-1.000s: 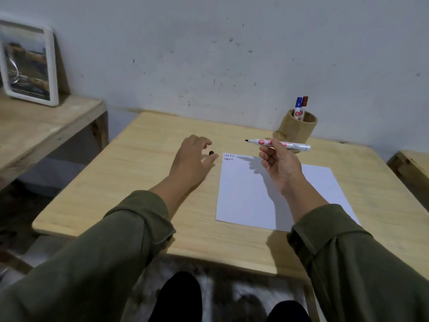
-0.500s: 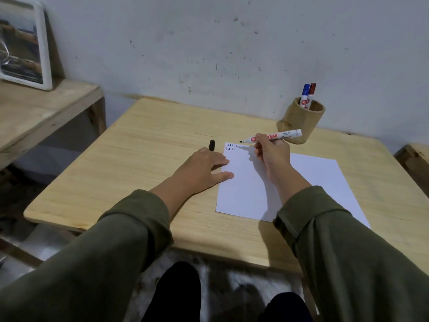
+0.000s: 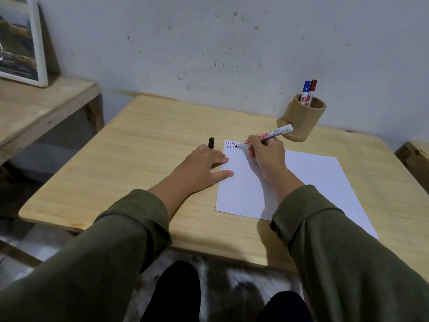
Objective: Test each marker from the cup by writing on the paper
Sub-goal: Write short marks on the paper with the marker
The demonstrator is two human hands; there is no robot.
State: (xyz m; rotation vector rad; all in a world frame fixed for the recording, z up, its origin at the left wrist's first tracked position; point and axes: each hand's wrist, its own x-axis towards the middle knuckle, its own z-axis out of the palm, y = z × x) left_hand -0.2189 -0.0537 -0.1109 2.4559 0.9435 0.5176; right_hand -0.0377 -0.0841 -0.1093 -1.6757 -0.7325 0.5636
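A white sheet of paper (image 3: 308, 182) lies on the wooden table (image 3: 139, 159), with two rows of short coloured marks at its far left corner. My right hand (image 3: 267, 152) grips an uncapped white marker (image 3: 267, 135), its black tip touching the paper beside those marks. My left hand (image 3: 202, 168) rests flat, fingers spread, pressing the paper's left edge. The marker's black cap (image 3: 211, 142) lies on the table just beyond my left fingers. A tan cup (image 3: 301, 117) at the back right holds a blue-capped marker (image 3: 306, 89) and a red-capped marker (image 3: 312, 90).
A lower wooden side table (image 3: 34, 112) stands to the left with a white-framed picture (image 3: 18, 40) leaning on the wall. Another wooden piece (image 3: 415, 159) shows at the far right edge. The grey wall runs right behind the table.
My right hand lowered the marker from mid-air until its tip met the paper's far left corner. My left hand left the cap and flattened onto the paper's edge.
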